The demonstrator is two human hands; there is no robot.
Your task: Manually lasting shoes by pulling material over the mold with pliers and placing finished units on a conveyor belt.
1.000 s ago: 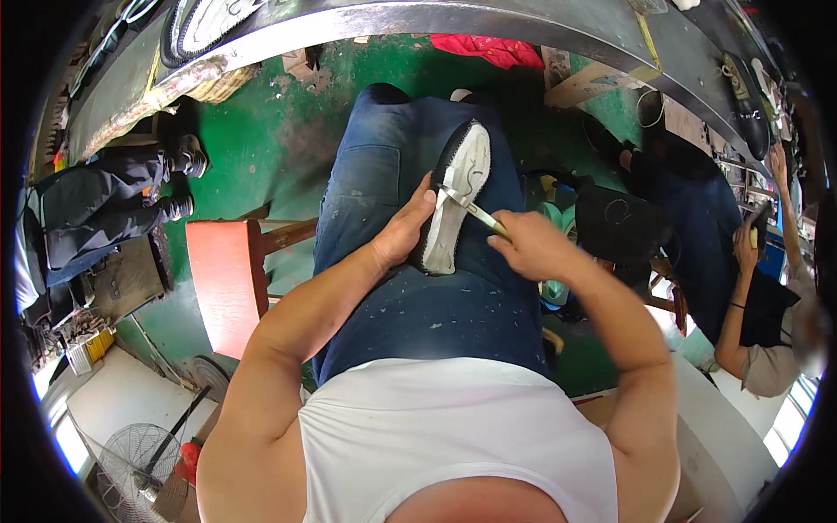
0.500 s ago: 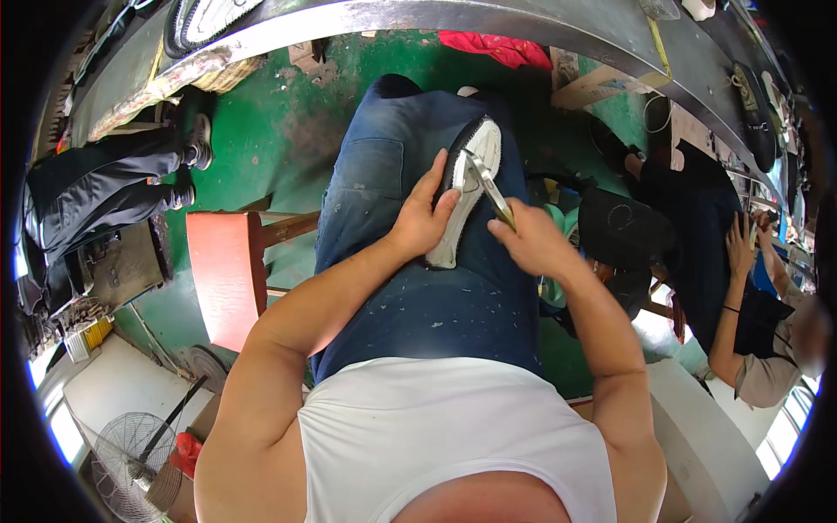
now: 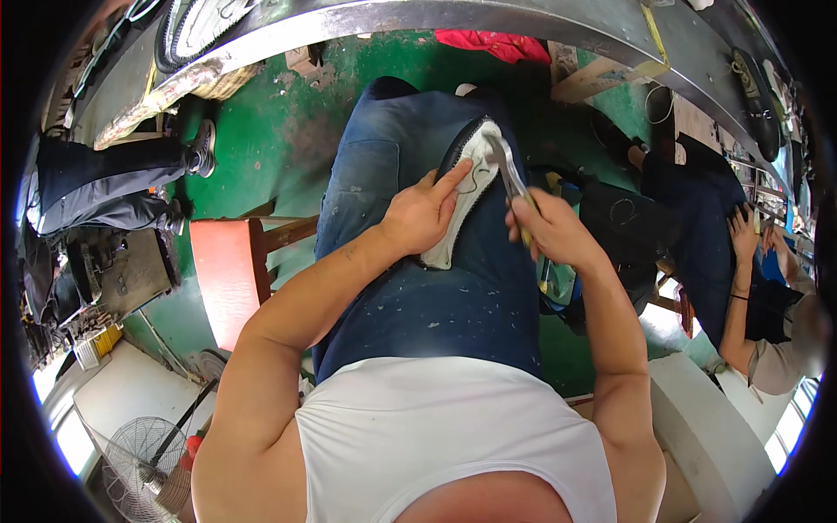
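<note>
A white shoe upper with a dark edge [image 3: 469,187] lies sole side up along my right thigh, on blue jeans. My left hand [image 3: 423,212] presses on it from the left, forefinger stretched along its surface. My right hand [image 3: 545,228] grips a pair of metal pincers [image 3: 508,174] whose jaws meet the far edge of the shoe near its toe. The handles are hidden inside my fist.
A red stool [image 3: 228,279] stands to my left on the green floor. A curved metal bench edge [image 3: 418,19] runs across the top. Another person in dark clothes [image 3: 750,288] sits on my right; someone's legs [image 3: 105,179] are at the left. A fan [image 3: 144,453] stands at lower left.
The pincers have moved from the middle of the shoe up to its far toe edge. My left hand slid further up the shoe, and the shoe shifted slightly away from me.
</note>
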